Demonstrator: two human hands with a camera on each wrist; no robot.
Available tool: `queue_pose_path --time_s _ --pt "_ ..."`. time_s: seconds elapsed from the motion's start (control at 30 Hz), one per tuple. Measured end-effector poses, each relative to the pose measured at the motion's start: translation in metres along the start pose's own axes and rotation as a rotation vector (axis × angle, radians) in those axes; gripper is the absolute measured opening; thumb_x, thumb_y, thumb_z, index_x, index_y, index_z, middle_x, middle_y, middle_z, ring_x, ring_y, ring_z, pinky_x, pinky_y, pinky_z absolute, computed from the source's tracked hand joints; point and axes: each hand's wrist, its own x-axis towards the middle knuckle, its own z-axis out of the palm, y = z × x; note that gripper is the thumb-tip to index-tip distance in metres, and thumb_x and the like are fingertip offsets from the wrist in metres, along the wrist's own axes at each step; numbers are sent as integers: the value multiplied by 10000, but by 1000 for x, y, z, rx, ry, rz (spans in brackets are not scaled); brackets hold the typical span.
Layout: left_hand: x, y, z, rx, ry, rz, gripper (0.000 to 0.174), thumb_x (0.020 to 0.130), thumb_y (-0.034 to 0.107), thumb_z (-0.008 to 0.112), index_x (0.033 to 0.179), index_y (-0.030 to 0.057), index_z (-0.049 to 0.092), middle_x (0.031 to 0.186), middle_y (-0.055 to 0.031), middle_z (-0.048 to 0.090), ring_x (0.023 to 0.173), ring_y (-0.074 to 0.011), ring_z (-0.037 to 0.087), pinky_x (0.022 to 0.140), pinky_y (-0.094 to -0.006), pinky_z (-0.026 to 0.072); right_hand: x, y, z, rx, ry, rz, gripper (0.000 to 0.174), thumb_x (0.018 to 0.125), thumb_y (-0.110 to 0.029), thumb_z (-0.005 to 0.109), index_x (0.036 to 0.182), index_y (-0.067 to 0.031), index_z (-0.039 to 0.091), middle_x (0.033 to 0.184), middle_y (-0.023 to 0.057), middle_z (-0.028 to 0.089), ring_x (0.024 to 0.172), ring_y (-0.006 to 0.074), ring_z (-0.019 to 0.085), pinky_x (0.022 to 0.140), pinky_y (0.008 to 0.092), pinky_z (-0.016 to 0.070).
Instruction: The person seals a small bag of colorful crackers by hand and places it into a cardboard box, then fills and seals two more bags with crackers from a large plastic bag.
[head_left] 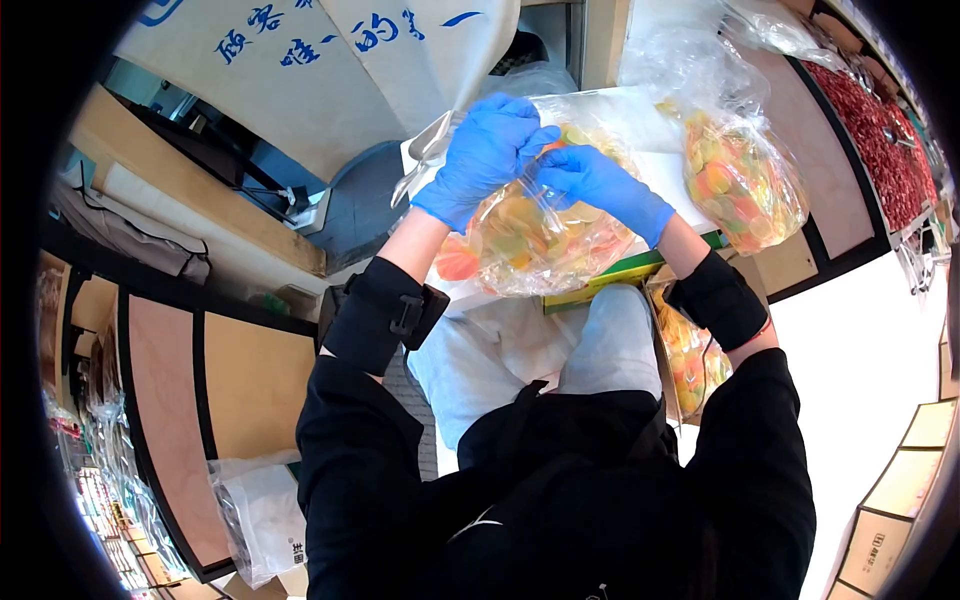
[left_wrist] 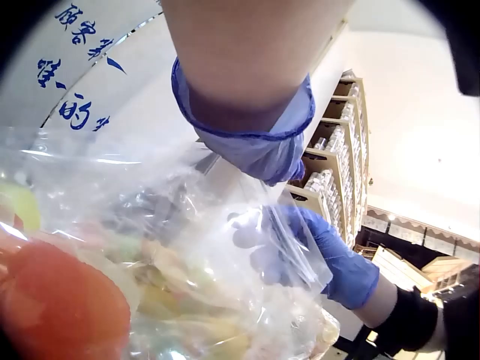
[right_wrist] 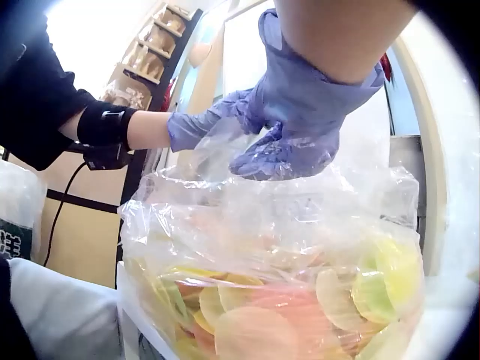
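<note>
A clear plastic bag [head_left: 545, 245] full of thin, round, multicoloured chips lies on a white surface in front of the person's knees. Both hands wear blue gloves and meet over its gathered mouth. The left hand [head_left: 485, 155] grips the plastic with curled fingers. Close beside it, the right hand [head_left: 605, 190] pinches the film between thumb and fingers. In the right wrist view, crinkled plastic [right_wrist: 270, 195] rises from the chips to the hands. An orange chip [head_left: 457, 258] shows at the bag's left end. A metal scoop [head_left: 430, 145] lies just left of the left hand.
Another clear bag of chips [head_left: 740, 185] stands to the right. An open box with more chips [head_left: 690, 350] is beside the right knee. Red dried goods [head_left: 875, 140] fill a bin at the far right. A white curtain with blue writing [head_left: 350, 70] hangs ahead.
</note>
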Motion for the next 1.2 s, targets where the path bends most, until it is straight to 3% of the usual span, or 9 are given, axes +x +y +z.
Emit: queue_pose_path --time_s 0.1,0.2,0.5,0.6,0.8,0.9,1.0,1.13,1.2 --pt "3 13 -4 -44 -44 79 234 843 241 602 691 65 631 721 -80 564 711 -268 515 651 -378 415 2 -1 9 -201 83 -180 223 829 -154 642 1009 -24 626 835 45 638 744 92 595 660 237 493" --pt "5 24 -15 4 -222 136 220 840 264 605 729 79 648 741 -70 582 740 -261 527 682 -367 430 3 1 0 -207 99 13 235 777 -107 641 993 -14 639 784 56 615 696 120 579 615 260 479" --pt "22 36 -66 265 -587 316 251 827 341 600 752 108 656 745 -77 595 761 -271 559 706 -370 459 9 -3 4 -274 99 -87 251 811 -114 588 1016 21 643 818 128 664 681 168 618 642 287 500" --pt "27 44 -75 333 -898 -118 279 824 366 572 813 107 674 768 -105 620 744 -307 591 675 -408 478 5 -12 8 -278 87 -87 254 819 -133 586 1015 17 644 808 134 657 693 177 624 660 295 502" --pt "27 47 -66 460 -891 -334 286 782 297 535 777 51 680 797 -161 659 734 -346 638 657 -422 517 3 -11 24 -323 92 -211 284 851 -216 585 1029 -1 641 813 136 660 729 189 633 701 303 500" --pt "32 52 -68 449 -943 -400 251 738 232 523 777 39 678 811 -198 650 739 -361 639 659 -425 519 -4 -8 14 -76 43 -211 375 866 -340 560 1038 -16 640 828 152 663 752 244 641 724 332 502" --pt "22 43 -73 414 -927 -393 239 692 202 525 765 34 679 819 -210 647 750 -376 635 663 -434 518 -7 3 -2 -1023 35 49 496 838 -422 560 1160 -46 583 922 168 662 817 290 647 729 373 510" --pt "17 36 -76 334 -946 -408 251 639 182 505 740 3 650 795 -227 614 680 -401 586 625 -452 481 -17 41 19 -1315 11 -129 807 662 -435 670 1343 -97 401 993 145 587 795 344 609 705 428 504" --pt "19 36 -73 298 -968 -430 256 632 182 504 740 -4 645 779 -232 608 667 -403 578 621 -455 474 -16 45 32 -1331 58 -122 767 691 -374 667 1350 -100 388 1018 136 565 787 341 602 699 430 503"
